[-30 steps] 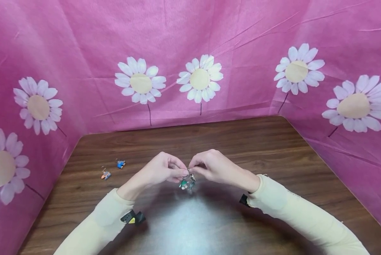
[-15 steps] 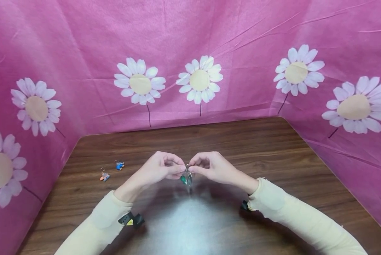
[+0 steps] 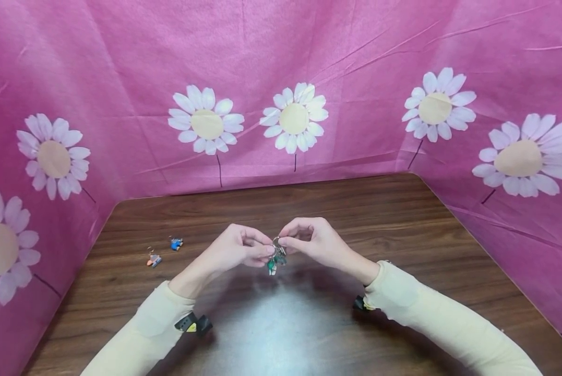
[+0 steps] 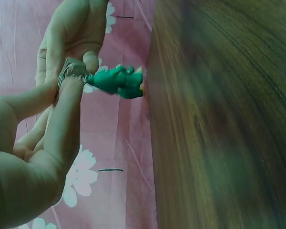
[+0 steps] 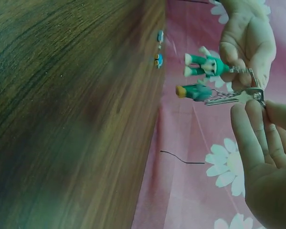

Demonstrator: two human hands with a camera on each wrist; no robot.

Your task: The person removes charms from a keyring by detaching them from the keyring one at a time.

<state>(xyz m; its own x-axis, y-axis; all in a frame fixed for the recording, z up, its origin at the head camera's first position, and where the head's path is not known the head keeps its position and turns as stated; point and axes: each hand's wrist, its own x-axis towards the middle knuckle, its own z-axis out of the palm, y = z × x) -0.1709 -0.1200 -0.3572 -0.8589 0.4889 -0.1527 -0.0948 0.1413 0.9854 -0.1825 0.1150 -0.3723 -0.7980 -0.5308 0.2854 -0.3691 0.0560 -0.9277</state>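
In the head view my left hand [image 3: 240, 248] and right hand [image 3: 315, 243] meet above the table, fingertips close together. Between them is a metal key ring [image 3: 276, 242], which the right thumb and fingers pinch. Keys [image 5: 231, 98] and a teal figurine [image 5: 195, 92] with an orange end hang from that ring in the right wrist view. Beside them dangles a green figurine keychain [image 5: 205, 66] with white feet, its chain running up to the left hand's pinch. The left wrist view shows its green body [image 4: 117, 82], while the left fingertips partly cover its metal loop.
Two small keychains lie on the wooden table [image 3: 356, 209] at the left: one orange and grey-blue [image 3: 154, 260], the other blue [image 3: 176, 244]. A pink cloth [image 3: 356, 52] with white daisies rises around the table's back and sides.
The hands came together half a second ago and now stand slightly apart, the right one a little higher. The key ring shows more plainly between them, and the hanging figurines have swung and turned.
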